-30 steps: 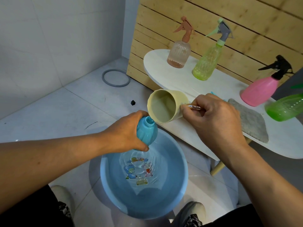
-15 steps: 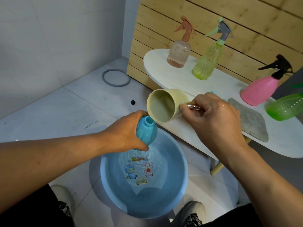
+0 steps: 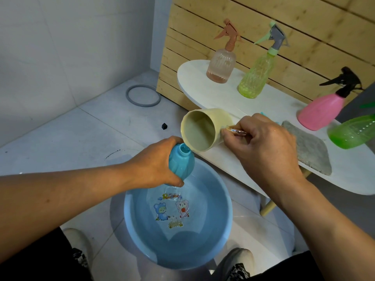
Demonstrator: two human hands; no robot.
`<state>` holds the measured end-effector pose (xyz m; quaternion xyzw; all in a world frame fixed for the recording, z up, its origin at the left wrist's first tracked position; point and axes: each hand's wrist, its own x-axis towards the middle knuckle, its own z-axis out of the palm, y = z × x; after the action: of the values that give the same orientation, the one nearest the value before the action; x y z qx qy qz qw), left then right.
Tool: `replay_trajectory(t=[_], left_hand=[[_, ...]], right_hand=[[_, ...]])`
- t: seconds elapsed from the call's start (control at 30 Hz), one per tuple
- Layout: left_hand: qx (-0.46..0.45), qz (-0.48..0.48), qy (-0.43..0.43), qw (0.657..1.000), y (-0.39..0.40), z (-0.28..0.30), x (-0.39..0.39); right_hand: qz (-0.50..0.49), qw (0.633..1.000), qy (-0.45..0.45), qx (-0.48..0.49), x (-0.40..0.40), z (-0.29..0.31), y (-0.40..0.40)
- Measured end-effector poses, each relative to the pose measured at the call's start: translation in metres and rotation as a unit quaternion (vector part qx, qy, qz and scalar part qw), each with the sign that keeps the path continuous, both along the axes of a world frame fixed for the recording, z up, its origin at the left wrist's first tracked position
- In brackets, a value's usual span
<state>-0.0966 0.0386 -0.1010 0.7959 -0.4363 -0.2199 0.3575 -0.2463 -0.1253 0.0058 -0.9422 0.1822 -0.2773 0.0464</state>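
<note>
We grip the bottle [image 3: 180, 165] in our left hand [image 3: 156, 163] over the basin [image 3: 223, 230]; our right hand [image 3: 261, 145] tips the cup [image 3: 205, 128] by its handle onto the bottle's mouth, probably to fill it.

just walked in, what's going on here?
The person's left hand grips an uncapped blue bottle above a blue basin of water on the floor. The right hand holds a yellow cup by its handle, tipped on its side, lip at the bottle's mouth. It looks like filling the bottle from the cup; no stream shows, and the cup looks about empty.
</note>
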Motion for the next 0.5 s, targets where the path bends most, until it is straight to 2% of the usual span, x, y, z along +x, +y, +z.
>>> replay_trajectory(t=[0.5], left_hand=[[0.001,0.004,0.005,1.0,-0.0011,0.0,-0.0002]], right_hand=[[0.012,1.0,0.001,-0.006,-0.0008,0.0006,0.0007]])
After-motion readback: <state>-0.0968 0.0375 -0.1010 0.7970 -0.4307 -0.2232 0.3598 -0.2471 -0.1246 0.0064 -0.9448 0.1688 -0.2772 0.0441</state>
